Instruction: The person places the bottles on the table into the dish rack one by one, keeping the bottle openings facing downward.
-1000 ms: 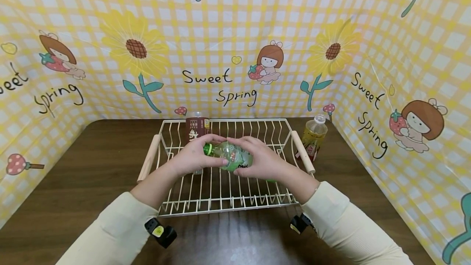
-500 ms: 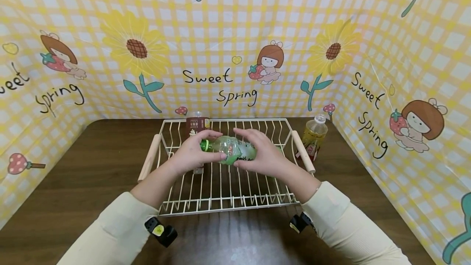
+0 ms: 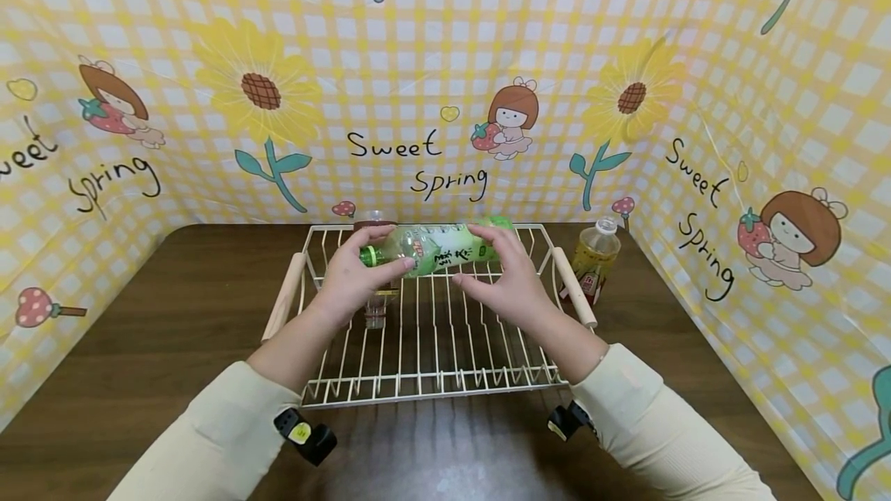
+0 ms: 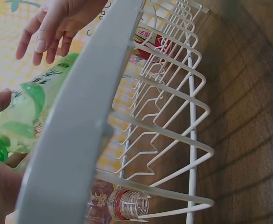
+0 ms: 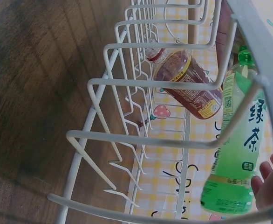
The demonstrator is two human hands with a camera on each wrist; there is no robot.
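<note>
A green tea bottle (image 3: pixel 448 250) with a green cap lies sideways in the air over a white wire rack (image 3: pixel 445 393). My left hand (image 3: pixel 344 277) grips it by the neck and shoulder, fingers behind and thumb in front. Beside its lower half is my right hand (image 3: pixel 511 284), thumb spread from the fingers. In the left wrist view those right fingers (image 4: pixel 45 35) hang loose by the bottle. The right wrist view shows the whole green tea bottle (image 5: pixel 236 154) behind the rack's wires. A maroon-labelled bottle (image 5: pixel 187 84) leans neck-down in the rack, partly hidden by my left hand in the head view.
Wooden handles (image 3: pixel 284 296) stick up at both sides of the rack. To its right, on the brown table (image 3: pixel 174 315), stands a yellow-labelled bottle (image 3: pixel 595 257) with a white cap. A checked cloth (image 3: pixel 431 60) encloses the table's back and sides.
The green tea bottle has moved up and away, cap shifting left. My right hand has loosened from round its lower end and spread. More of its label and base now shows.
</note>
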